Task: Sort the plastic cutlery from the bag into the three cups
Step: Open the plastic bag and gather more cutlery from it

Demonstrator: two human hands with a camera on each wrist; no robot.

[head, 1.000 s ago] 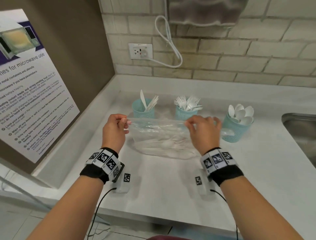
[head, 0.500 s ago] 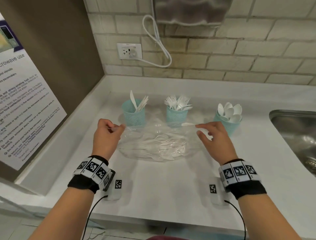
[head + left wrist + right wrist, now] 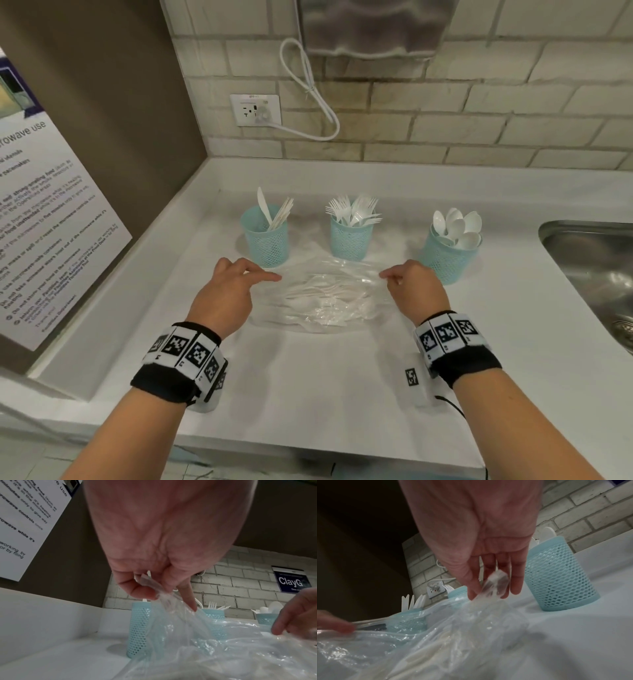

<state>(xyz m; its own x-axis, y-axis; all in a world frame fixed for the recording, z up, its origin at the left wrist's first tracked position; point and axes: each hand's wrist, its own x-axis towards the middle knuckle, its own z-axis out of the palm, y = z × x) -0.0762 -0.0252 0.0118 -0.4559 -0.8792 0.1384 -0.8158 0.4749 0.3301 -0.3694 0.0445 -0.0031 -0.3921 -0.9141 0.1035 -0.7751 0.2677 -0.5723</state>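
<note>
Overhead, the head view shows a white countertop with a clear plastic bag lying flat on it, white plastic cutlery visible inside. Behind the bag stand three teal mesh cups in a row: the left cup holds knives, the middle cup holds forks, the right cup holds spoons. The left hand is at the bag's left edge and the right hand at its right edge, both with fingertips at the bag's upper rim. A wall socket with a white cable sits on the brick wall, a printed notice hangs on the left panel, and a steel sink lies at the right.

Left wrist view: the left hand pinches a fold of the bag between thumb and forefinger, the film rising from the counter to the fingertips. The knife cup stands just behind the film; the fork cup is partly covered by it. The right hand appears at the frame's right edge, touching the bag.

Right wrist view: the right hand pinches a corner of the bag between thumb and fingers, which point downward. The spoon cup stands just beside the hand, apart from the bag. The left hand is blurred at the left edge.
</note>
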